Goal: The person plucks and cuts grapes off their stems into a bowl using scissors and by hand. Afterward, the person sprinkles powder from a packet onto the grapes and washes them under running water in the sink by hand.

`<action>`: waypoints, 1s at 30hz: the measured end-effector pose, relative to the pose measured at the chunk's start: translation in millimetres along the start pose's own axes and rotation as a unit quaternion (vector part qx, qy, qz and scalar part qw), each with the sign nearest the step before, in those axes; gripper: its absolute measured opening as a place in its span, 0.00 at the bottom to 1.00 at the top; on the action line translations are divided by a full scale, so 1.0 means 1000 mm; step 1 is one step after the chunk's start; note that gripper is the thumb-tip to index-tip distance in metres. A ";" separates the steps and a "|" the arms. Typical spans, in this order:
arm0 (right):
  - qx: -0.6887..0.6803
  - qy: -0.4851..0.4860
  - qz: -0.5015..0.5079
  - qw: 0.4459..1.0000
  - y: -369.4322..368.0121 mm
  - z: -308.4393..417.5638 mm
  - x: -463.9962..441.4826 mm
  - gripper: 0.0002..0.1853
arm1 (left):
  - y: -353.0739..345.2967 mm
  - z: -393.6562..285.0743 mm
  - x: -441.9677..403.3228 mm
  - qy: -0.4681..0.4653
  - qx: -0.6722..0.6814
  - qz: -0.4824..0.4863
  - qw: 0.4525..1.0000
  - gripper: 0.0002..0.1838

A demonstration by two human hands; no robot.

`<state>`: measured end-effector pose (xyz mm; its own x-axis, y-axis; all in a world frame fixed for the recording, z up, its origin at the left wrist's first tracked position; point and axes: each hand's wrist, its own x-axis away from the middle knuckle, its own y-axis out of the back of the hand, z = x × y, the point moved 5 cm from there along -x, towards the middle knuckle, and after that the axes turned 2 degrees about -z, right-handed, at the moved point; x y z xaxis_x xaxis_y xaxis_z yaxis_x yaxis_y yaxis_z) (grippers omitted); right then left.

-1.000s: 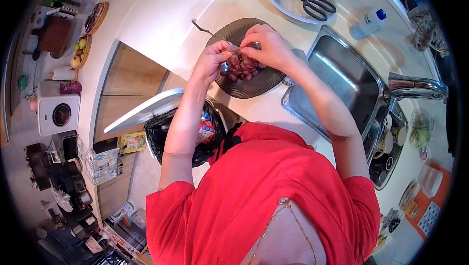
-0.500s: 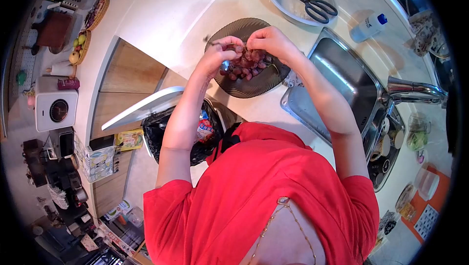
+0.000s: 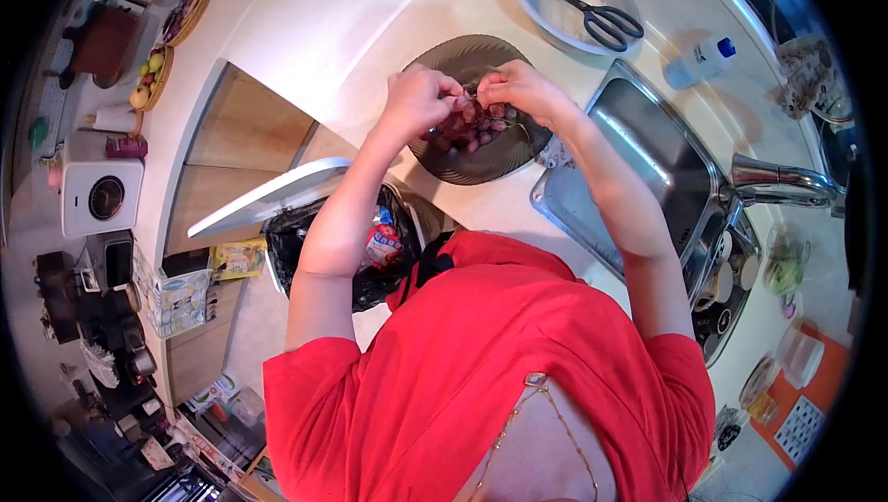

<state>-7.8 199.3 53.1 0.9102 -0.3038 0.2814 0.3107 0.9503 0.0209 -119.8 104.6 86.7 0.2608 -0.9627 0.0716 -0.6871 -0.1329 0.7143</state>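
A bunch of red grapes (image 3: pixel 474 127) lies on a dark ribbed glass plate (image 3: pixel 462 167) on the counter. My left hand (image 3: pixel 421 99) is over the plate's left side, fingers pinched at the top of the bunch. From the right, my right hand (image 3: pixel 523 90) meets it, thumb and fingers closed on the grapes or their stem. What exactly sits between the fingertips of each hand is too small to tell. Beyond the plate, black-handled scissors (image 3: pixel 606 23) rest across a pale plastic bowl (image 3: pixel 546 25).
A metal sink (image 3: pixel 638 146) with a faucet (image 3: pixel 782 178) is at the right, a bottle (image 3: pixel 698 62) behind it. Below my left forearm stands a bin with a black bag (image 3: pixel 305 229), its white lid (image 3: pixel 268 197) raised. Fruit baskets (image 3: pixel 153 78) sit far left.
My left hand has turned, its back now facing up, and the long bare stem seen past it earlier no longer shows. The hands have moved slightly apart, and the view has shifted a little.
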 end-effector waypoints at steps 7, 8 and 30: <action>-0.075 0.065 0.013 0.995 -0.013 -0.011 -0.003 0.06 | 0.007 -0.019 0.009 -0.144 -0.278 -0.181 0.932 0.06; -0.126 0.069 0.002 0.990 -0.013 -0.014 -0.003 0.06 | 0.006 -0.018 0.009 -0.144 -0.278 -0.182 0.932 0.06; 0.228 0.209 -0.327 0.893 0.015 0.010 0.028 0.12 | 0.008 0.036 0.012 0.101 0.404 -0.016 0.909 0.09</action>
<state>19.2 205.8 71.0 0.6271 -0.7122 -0.3155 0.7565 0.4602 0.4648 -146.6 83.4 68.2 0.3524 -0.9034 0.2444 -0.9296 -0.3680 -0.0197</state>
